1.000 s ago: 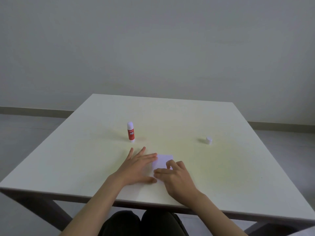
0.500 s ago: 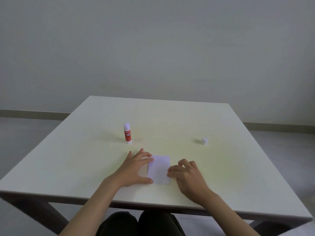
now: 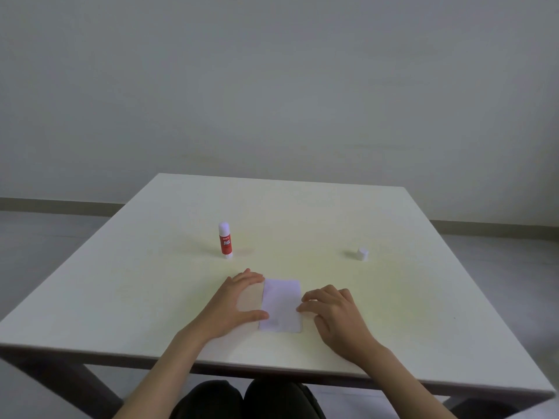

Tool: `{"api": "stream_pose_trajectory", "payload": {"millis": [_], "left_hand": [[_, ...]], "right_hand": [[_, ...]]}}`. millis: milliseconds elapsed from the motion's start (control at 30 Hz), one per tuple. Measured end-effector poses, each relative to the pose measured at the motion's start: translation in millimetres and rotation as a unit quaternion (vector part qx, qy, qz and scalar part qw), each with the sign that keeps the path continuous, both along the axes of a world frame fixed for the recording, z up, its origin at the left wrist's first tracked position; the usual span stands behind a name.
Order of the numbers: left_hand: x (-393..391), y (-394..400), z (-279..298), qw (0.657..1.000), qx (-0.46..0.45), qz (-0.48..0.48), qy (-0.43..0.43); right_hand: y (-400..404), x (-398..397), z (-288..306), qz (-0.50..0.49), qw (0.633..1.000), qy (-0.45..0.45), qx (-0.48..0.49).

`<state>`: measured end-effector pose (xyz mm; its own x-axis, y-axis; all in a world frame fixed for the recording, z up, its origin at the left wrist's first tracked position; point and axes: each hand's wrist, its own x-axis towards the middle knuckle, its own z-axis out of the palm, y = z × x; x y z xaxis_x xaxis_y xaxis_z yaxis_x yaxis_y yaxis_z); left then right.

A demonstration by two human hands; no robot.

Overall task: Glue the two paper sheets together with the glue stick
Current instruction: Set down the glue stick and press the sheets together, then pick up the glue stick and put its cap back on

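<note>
A white paper rectangle (image 3: 281, 305) lies flat near the table's front edge; I see only one sheet outline. My left hand (image 3: 234, 303) rests at its left edge, thumb and fingertips touching the paper. My right hand (image 3: 335, 316) sits at the right edge with bent fingers, their tips touching the paper. The red glue stick (image 3: 225, 241) stands upright behind my left hand, apart from both hands. Its small white cap (image 3: 362, 254) lies by itself to the right.
The white table (image 3: 302, 213) stands before a plain grey wall. Its front edge runs just below my wrists, and my dark-clothed knees (image 3: 242, 400) show under it. Grey floor lies on both sides.
My right hand has slid rightward off the paper to its right edge. My left hand has drawn back to the left edge, uncovering most of the sheet.
</note>
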<state>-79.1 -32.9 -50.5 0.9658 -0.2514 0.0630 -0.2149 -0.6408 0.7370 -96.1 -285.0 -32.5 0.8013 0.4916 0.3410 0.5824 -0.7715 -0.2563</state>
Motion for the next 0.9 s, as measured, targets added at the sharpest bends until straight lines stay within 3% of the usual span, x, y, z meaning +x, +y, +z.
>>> {"api": "stream_pose_trajectory", "payload": {"millis": [100,233,400,600,767,900], "left_hand": [[1,5,6,0.991,-0.094,0.086,-0.041],[9,11,15,0.943,-0.210,0.235,-0.106],[31,23,23,0.895,-0.230,0.363,-0.120],[58,21,27,0.900,-0.211,0.378,-0.055],[67,11,25,0.918,-0.166,0.357,-0.056],[70,10,23,0.905,-0.174,0.385,-0.053]], "right_hand": [[-2,6,1,-0.028,0.999,-0.007,0.031],[-10,22,-5,-0.112,0.981,0.045,0.153],[-19,38,-13,-0.207,0.939,0.070,0.266],[-19,47,-16,-0.249,0.925,0.095,0.270],[-19,49,-17,-0.266,0.925,0.102,0.251],[-23,52,-15,-0.254,0.931,0.102,0.241]]}}
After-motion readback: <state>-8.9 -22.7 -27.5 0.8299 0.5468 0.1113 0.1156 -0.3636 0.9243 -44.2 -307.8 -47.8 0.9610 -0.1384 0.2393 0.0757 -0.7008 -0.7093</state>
